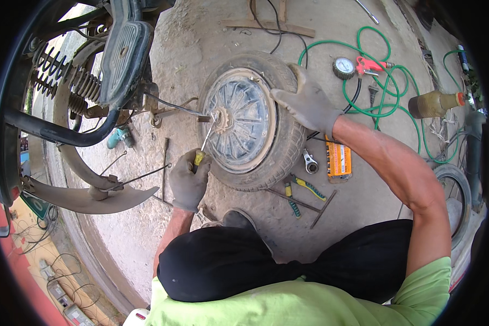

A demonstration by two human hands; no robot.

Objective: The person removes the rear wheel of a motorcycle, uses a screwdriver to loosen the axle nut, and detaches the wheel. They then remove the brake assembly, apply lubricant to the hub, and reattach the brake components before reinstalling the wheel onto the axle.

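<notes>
Gloved hands work at the wheel (244,130): the left hand (189,182), just below-left of it, is curled around a yellow-handled screwdriver (199,158), shaft slanting toward the hub (221,120); the right hand (312,103) lies spread on its upper-right tyre, thumb toward the rim, not clenched. Between both hands, the wheel rests on the concrete floor, spoked face upward. It looks heavy and stiff, its dusty rim perhaps slippery; the treaded tyre should give the surest hold, at opposite sides. Right of the wheel, an orange package (338,160) bears small print; farther, to its upper right, a gauge (344,68) has illegible dial markings.
</notes>
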